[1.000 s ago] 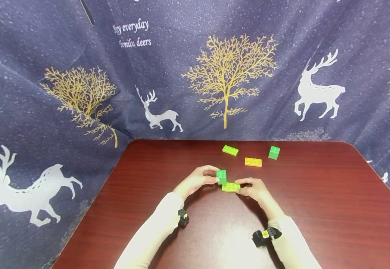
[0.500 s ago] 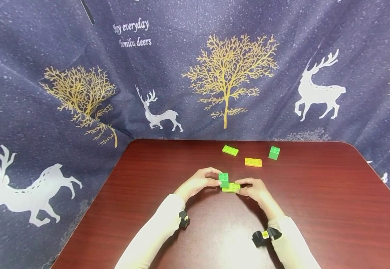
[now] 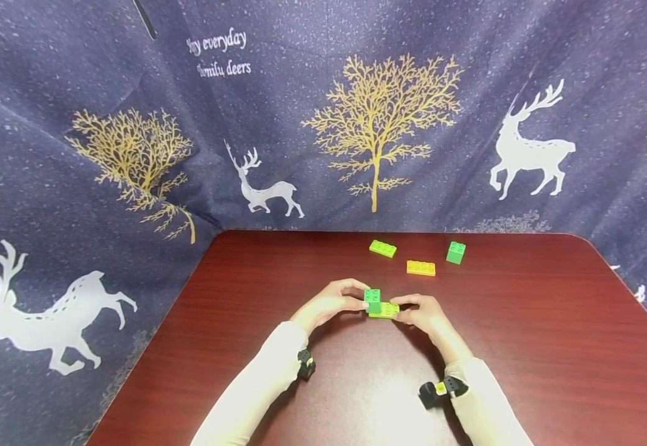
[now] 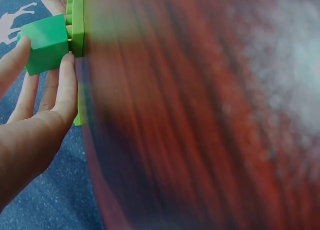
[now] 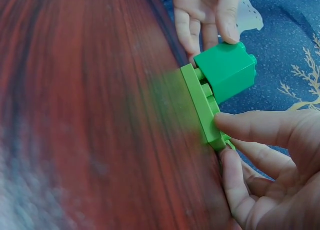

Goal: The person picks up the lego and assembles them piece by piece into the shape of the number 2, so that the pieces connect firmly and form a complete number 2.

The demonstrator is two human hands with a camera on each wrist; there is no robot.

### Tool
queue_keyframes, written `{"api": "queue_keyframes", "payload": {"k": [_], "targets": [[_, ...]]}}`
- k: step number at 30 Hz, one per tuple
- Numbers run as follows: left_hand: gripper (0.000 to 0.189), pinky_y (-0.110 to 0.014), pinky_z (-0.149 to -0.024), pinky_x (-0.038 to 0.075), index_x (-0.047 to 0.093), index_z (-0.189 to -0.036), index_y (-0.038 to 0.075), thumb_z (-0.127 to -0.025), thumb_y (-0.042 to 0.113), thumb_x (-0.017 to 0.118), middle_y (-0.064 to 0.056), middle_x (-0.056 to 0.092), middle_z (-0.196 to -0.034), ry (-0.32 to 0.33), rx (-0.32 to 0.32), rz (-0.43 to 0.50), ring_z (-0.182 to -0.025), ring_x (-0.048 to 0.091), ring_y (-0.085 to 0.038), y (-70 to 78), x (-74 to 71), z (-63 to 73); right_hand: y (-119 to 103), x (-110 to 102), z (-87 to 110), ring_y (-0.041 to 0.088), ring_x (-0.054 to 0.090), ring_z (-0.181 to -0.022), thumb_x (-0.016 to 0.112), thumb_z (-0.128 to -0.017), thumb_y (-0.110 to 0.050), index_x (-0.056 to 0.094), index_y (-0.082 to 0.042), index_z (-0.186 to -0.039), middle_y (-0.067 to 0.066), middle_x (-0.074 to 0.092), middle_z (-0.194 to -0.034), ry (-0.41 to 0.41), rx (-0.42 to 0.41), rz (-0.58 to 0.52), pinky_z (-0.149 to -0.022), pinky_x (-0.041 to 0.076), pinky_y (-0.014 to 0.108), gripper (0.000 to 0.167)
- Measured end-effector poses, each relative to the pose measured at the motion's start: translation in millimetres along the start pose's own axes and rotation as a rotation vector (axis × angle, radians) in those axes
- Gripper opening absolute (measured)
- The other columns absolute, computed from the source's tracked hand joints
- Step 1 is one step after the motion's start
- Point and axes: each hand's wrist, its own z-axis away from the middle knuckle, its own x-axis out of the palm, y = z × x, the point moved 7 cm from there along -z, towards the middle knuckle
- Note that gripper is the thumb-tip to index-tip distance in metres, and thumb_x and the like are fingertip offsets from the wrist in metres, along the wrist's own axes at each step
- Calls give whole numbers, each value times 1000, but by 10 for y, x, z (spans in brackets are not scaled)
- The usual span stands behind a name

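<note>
My left hand [image 3: 331, 303] pinches a green toy brick [image 3: 372, 300] between thumb and fingers. Under that brick lies a flat lime-green building plate [image 3: 388, 310] with studs on top. In the right wrist view the green brick [image 5: 227, 69] sits tilted at the studs of the plate's left end, with a sliver of gap showing. My right hand [image 3: 422, 313] pinches the other end of the lime plate [image 5: 201, 102] with thumb and fingers. In the left wrist view, the green brick [image 4: 47, 42] stands right at the plate's studs [image 4: 77, 24].
Farther back on the dark red wooden table [image 3: 278, 260] lie a second lime plate [image 3: 382, 248], an orange-yellow plate [image 3: 420, 267] and another green brick [image 3: 455, 252]. A dark blue cloth [image 3: 312, 124] printed with deer and trees hangs behind the table.
My left hand has moved the green brick slightly right and down, from above the lime plate's left end onto its studs. The right hand and the plate have stayed in place.
</note>
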Motion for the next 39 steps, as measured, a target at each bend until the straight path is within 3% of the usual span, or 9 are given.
{"api": "queue_keyframes", "payload": {"k": [7,14,35,39], "targets": [[38,-36,-81,55,62,-116,-1,-80,-3,72,-13,67,-106,-9,-2,-10,-86,65,-16,-8,24,-20,-9,-4,8,11,58,-61,76,-72,1,69,6,-110,13,68,-82,-1,-3,-1,-55,50,29,38],[36,-35,-80,55,63,-114,0,-79,-2,73,-10,68,-103,2,-5,-23,-84,65,-16,6,28,-22,-27,-10,17,12,58,-62,76,-72,1,69,5,-110,17,67,-92,5,3,-3,-56,50,29,39],[33,-35,-76,56,65,-109,1,-78,-3,75,-10,69,-100,26,-11,-69,-82,65,-15,47,46,-33,-28,-3,22,11,56,-61,75,-73,3,68,7,-110,13,67,-84,1,16,-12,-55,50,27,38],[33,-36,-75,57,65,-108,1,-77,-2,76,-11,69,-101,35,-20,-94,-80,65,-15,59,53,-34,-22,-2,11,11,57,-62,75,-73,1,68,6,-110,15,67,-90,4,13,-1,-55,50,27,38]]}}
